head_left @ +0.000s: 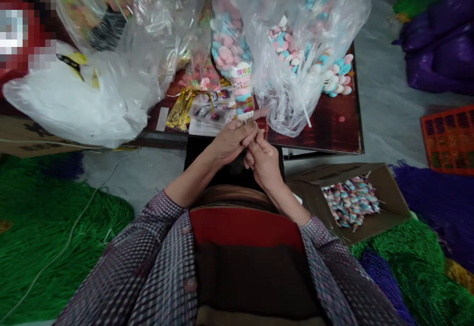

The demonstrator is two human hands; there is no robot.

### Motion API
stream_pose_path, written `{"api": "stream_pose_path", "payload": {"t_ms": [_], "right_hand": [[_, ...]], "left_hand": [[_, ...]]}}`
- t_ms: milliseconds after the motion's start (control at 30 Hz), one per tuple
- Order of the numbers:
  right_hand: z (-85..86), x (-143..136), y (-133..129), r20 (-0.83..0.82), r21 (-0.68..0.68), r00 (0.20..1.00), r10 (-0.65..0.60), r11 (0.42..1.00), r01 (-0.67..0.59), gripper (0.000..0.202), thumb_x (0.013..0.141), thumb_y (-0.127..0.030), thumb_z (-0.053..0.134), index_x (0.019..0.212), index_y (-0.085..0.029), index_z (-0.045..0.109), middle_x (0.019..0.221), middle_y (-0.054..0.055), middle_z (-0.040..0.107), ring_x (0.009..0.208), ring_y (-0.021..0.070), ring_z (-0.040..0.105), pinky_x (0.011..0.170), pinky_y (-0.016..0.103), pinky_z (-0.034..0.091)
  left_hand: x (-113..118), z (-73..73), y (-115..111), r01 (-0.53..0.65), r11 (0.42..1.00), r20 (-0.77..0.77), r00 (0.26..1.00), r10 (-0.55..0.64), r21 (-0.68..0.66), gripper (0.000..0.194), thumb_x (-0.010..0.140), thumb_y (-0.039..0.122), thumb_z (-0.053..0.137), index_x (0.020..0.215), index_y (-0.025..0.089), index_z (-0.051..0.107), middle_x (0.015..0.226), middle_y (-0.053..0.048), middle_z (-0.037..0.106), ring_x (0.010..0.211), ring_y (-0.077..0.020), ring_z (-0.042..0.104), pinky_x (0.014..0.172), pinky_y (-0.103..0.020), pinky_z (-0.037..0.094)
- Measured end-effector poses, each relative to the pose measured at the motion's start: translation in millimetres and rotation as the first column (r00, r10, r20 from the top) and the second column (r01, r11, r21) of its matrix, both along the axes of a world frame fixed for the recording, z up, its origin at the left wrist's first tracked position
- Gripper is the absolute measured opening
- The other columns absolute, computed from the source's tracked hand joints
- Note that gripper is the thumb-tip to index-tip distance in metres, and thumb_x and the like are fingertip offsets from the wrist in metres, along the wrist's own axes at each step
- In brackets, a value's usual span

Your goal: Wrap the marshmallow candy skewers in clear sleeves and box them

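Both my hands meet at the table's front edge. My left hand (234, 141) is closed, its fingers pinched at the lower end of a small clear packet (243, 91) of pink, white and blue candies. Pressed close beside it, my right hand (263, 159) has its fingers curled; what they hold, if anything, is hidden. The packet points away from me, its printed label at the far end. Gold twist ties (180, 111) and flat printed bags (212, 113) lie left of the packet. Behind it stands a bag of pink and blue candies (226, 52).
A large open plastic bag (289, 94) and loose candies (337, 76) cover the table's right part. White plastic bags (107, 99) fill its left. An open cardboard box (394, 207) of filled packets stands at lower right. An orange crate (450, 138) is farther right.
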State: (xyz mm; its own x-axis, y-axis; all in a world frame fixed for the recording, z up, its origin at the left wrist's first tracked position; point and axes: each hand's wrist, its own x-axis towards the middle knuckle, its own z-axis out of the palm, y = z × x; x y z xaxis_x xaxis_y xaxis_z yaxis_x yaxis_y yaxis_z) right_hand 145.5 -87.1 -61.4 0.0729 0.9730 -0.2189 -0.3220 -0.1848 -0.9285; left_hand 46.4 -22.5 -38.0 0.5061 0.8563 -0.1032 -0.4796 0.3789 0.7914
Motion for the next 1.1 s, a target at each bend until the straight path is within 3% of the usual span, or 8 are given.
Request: {"api": "stream_pose_path", "payload": {"t_ms": [133, 200, 367, 467, 600, 700, 933, 1100], "right_hand": [[13.7, 37.0, 10.4, 0.336, -0.010, 0.892, 0.303, 0.948, -0.318, 0.043, 0.084, -0.062, 0.073, 0.076, -0.020, 0.069, 0.052, -0.005, 0.060, 0.044, 0.0078, 0.048, 0.047, 0.023, 0.039], [24.8, 59.1, 18.6, 0.430, 0.088, 0.891, 0.148, 0.975, -0.204, 0.033, 0.084, -0.055, 0.076, 0.086, -0.022, 0.075, 0.068, -0.002, 0.070, 0.059, 0.0111, 0.060, 0.059, 0.026, 0.049], [47.9, 69.7, 31.9, 0.158, 0.177, 0.960, 0.232, 0.950, -0.259, 0.070, 0.065, -0.076, 0.079, 0.116, -0.030, 0.069, 0.091, 0.003, 0.075, 0.083, 0.0196, 0.071, 0.076, 0.039, 0.057], [52.1, 47.0, 32.2, 0.001, 0.152, 0.948, 0.319, 0.937, -0.315, 0.058, 0.063, -0.071, 0.084, 0.101, -0.030, 0.068, 0.066, -0.004, 0.064, 0.067, 0.0176, 0.066, 0.078, 0.042, 0.059], [41.1, 18.1, 35.5, 0.079, 0.203, 0.997, 0.003, 0.979, -0.019, 0.039, 0.074, -0.056, 0.085, 0.092, -0.029, 0.062, 0.067, -0.004, 0.062, 0.072, 0.0169, 0.067, 0.079, 0.037, 0.060], [31.5, 14.5, 39.8, 0.175, 0.270, 0.970, -0.171, 0.955, 0.120, 0.040, 0.077, -0.057, 0.082, 0.095, -0.028, 0.062, 0.078, 0.000, 0.069, 0.086, 0.0199, 0.072, 0.079, 0.037, 0.061], [32.0, 32.9, 52.0, 0.205, 0.268, 0.962, 0.180, 0.935, -0.233, 0.042, 0.072, -0.053, 0.089, 0.099, -0.028, 0.069, 0.096, 0.002, 0.077, 0.098, 0.0231, 0.074, 0.078, 0.039, 0.064], [8.6, 8.2, 82.2, 0.251, 0.374, 0.967, 0.046, 0.917, -0.141, 0.040, 0.074, -0.052, 0.087, 0.103, -0.029, 0.071, 0.100, 0.000, 0.076, 0.097, 0.0195, 0.073, 0.088, 0.038, 0.064]], "left_hand": [[-11.5, -2.9, 5.3, -0.011, 1.000, -0.050, 0.999, 0.010, -0.012, 0.037, 0.081, 0.054, 0.081, 0.083, 0.019, 0.069, 0.044, 0.010, 0.039, 0.054, -0.0098, 0.057, 0.068, -0.026, 0.056], [-16.9, -0.4, 1.6, 0.063, 0.998, -0.030, 0.998, -0.064, -0.024, 0.042, 0.077, 0.057, 0.084, 0.077, 0.019, 0.066, 0.044, 0.010, 0.039, 0.052, -0.0096, 0.057, 0.075, -0.029, 0.059], [-11.6, 3.0, -26.2, 0.631, 0.770, 0.209, 0.769, -0.604, -0.098, 0.048, 0.073, 0.061, 0.084, 0.072, 0.019, 0.061, 0.045, 0.011, 0.038, 0.043, -0.0093, 0.045, 0.071, -0.039, 0.063], [-5.5, -3.7, -32.4, 0.677, 0.733, 0.211, 0.727, -0.653, -0.068, 0.043, 0.086, 0.057, 0.073, 0.072, 0.021, 0.056, 0.048, 0.010, 0.036, 0.041, -0.0095, 0.042, 0.065, -0.038, 0.061], [-10.0, -15.9, -18.3, 0.312, 0.944, -0.384, 0.888, -0.252, 0.103, 0.024, 0.093, 0.043, 0.067, 0.087, 0.020, 0.062, 0.057, 0.005, 0.049, 0.052, -0.0146, 0.054, 0.069, -0.035, 0.055], [-16.9, -21.6, -9.2, 0.095, 0.933, -0.644, 0.747, 0.163, 0.346, 0.015, 0.090, 0.032, 0.071, 0.097, 0.020, 0.065, 0.068, 0.001, 0.058, 0.065, -0.0189, 0.062, 0.073, -0.033, 0.049], [-35.0, -17.3, -10.4, 0.361, 0.912, -0.285, 0.910, -0.300, 0.195, 0.050, 0.094, 0.070, 0.051, 0.084, 0.021, 0.055, 0.051, 0.010, 0.034, 0.042, -0.0098, 0.039, 0.057, -0.029, 0.050], [-52.0, -26.8, -4.4, -0.091, 0.874, -0.634, 0.653, 0.414, 0.477, 0.029, 0.096, 0.050, 0.062, 0.089, 0.021, 0.062, 0.065, 0.002, 0.056, 0.061, -0.0145, 0.056, 0.061, -0.026, 0.042]]}}
